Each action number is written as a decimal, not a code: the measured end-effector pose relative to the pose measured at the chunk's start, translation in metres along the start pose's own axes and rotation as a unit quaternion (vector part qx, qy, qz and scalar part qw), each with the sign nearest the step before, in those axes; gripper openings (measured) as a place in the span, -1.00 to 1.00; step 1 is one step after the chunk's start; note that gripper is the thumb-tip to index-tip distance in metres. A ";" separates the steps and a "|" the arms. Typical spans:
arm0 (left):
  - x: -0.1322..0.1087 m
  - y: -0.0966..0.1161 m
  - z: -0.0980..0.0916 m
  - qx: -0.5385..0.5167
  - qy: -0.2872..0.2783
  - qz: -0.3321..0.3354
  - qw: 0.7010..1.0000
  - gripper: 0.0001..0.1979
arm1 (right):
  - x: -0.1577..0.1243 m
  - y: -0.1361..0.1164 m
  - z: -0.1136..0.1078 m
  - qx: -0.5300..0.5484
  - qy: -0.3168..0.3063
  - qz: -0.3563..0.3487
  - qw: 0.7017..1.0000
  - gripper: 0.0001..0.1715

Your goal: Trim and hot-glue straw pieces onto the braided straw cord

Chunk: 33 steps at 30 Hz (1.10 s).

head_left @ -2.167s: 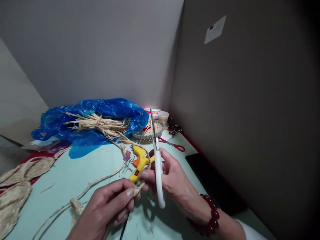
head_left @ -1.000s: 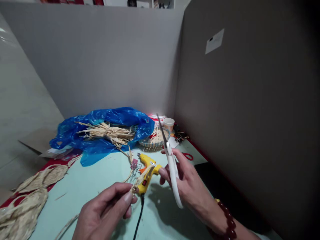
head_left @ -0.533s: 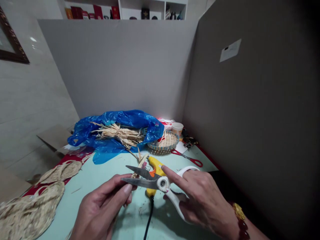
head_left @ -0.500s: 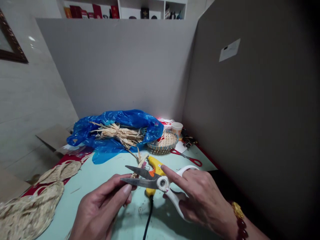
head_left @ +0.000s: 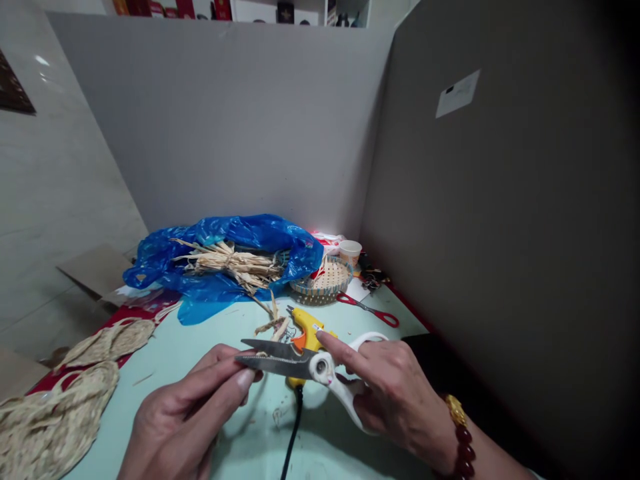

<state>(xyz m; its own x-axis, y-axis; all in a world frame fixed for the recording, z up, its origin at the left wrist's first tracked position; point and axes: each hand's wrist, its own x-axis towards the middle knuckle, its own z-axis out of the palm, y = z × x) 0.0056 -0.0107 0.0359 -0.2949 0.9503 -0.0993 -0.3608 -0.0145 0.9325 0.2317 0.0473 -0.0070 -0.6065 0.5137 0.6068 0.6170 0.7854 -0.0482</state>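
Observation:
My right hand grips white-handled scissors, index finger stretched along them toward the pivot. Their blades are nearly together and point left, passing just over the fingertips of my left hand. That hand is closed in a pinch on a dried straw strip; most of the strip is hidden behind blades and fingers. Just beyond the blades, pale loose straw pieces lie on the table. A yellow glue gun with an orange trigger rests behind the scissors, its black cord running toward me.
A blue plastic bag holds a straw bundle. Right of it are a woven basket, a paper cup and red-handled scissors. Woven straw soles lie at left. Grey panels stand behind and at right.
The scissor blades have closed further. The pale strip that rose past the blades from my left hand now lies beyond them on the table. Both hands appear slightly further left.

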 end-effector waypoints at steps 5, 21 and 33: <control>0.000 0.000 0.003 -0.001 0.040 0.003 0.999 -0.77 | -0.001 -0.001 0.002 0.002 0.000 -0.003 1.000 -0.08; -0.002 0.006 0.010 -0.026 0.028 -0.042 0.998 -0.66 | 0.003 -0.010 0.011 0.201 -0.043 0.125 0.971 -0.38; -0.002 -0.004 0.004 0.067 -0.005 0.006 0.998 -0.69 | 0.006 -0.007 -0.002 0.026 -0.038 0.049 0.998 -0.29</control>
<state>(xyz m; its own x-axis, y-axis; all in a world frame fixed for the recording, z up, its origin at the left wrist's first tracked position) 0.0112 -0.0108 0.0341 -0.2896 0.9533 -0.0858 -0.2357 0.0158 0.9717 0.2249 0.0439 -0.0019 -0.5817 0.6127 0.5349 0.6501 0.7455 -0.1469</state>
